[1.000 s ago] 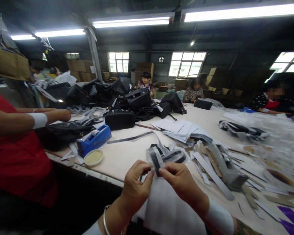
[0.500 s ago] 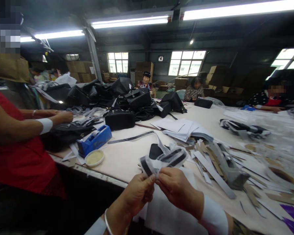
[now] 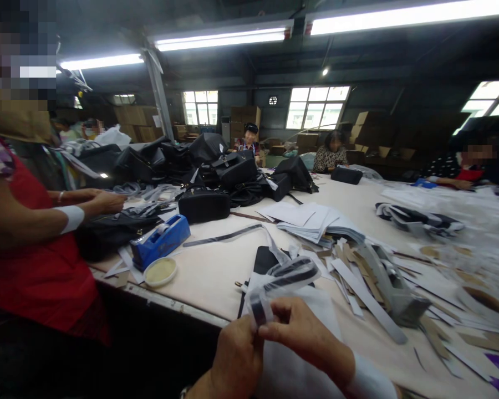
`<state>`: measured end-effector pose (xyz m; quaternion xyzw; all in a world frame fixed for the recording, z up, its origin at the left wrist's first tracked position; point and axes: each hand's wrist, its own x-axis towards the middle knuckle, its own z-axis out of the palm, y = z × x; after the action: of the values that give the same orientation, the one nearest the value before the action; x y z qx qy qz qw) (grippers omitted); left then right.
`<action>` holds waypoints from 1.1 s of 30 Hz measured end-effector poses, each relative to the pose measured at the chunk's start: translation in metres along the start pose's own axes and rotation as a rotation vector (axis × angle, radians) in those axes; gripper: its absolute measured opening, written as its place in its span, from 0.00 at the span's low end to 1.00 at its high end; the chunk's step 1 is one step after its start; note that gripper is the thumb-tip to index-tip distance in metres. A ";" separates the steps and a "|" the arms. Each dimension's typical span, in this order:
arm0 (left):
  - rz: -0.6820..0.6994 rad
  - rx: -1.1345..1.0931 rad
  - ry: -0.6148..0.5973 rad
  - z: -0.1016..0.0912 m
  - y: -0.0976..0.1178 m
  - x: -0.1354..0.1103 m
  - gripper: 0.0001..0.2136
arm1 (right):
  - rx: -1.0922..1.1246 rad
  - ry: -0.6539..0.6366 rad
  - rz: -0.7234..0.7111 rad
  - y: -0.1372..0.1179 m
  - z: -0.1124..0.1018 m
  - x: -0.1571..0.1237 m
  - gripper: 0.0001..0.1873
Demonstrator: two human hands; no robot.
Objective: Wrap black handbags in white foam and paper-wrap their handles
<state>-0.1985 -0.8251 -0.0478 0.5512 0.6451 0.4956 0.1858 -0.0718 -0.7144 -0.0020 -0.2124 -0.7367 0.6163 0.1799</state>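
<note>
A black strap (image 3: 260, 311) wrapped in thin whitish film rises in a loop from between my hands. My left hand (image 3: 236, 354) is closed round its lower end, back of the hand towards me. My right hand (image 3: 305, 338) has thumb and fingers bent against the strap's right side, gripping the wrapping. Behind them a longer wrapped strap loop (image 3: 293, 272) lies over a black bag (image 3: 263, 259), partly covered by a white sheet (image 3: 303, 368). From that loop a flat strap tail (image 3: 222, 238) stretches left across the table.
On the left stand a blue tape dispenser (image 3: 160, 241) and a round dish (image 3: 161, 271). A grey tape dispenser (image 3: 395, 288) sits right among paper strips (image 3: 368, 299). White sheets (image 3: 311, 216) and heaped black bags (image 3: 203, 205) lie farther back. A co-worker in a red apron (image 3: 37, 277) stands left.
Both hands have come lower and nearer to me with the strap end. My left hand has turned its back up, and my right hand's fingers have shifted along the wrapping.
</note>
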 end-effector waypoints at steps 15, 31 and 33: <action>-0.426 -0.592 -0.202 -0.010 0.015 0.005 0.17 | 0.054 0.291 -0.001 0.013 0.015 -0.011 0.07; -0.106 -0.147 -0.015 -0.003 0.012 0.014 0.16 | -0.551 -0.013 -0.062 0.011 -0.007 -0.020 0.06; 0.006 -0.094 0.010 -0.006 0.010 0.011 0.14 | -0.226 -0.042 0.051 0.005 -0.013 -0.018 0.15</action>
<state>-0.2020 -0.8186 -0.0336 0.5414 0.6204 0.5285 0.2066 -0.0496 -0.7127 -0.0045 -0.2371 -0.7995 0.5378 0.1236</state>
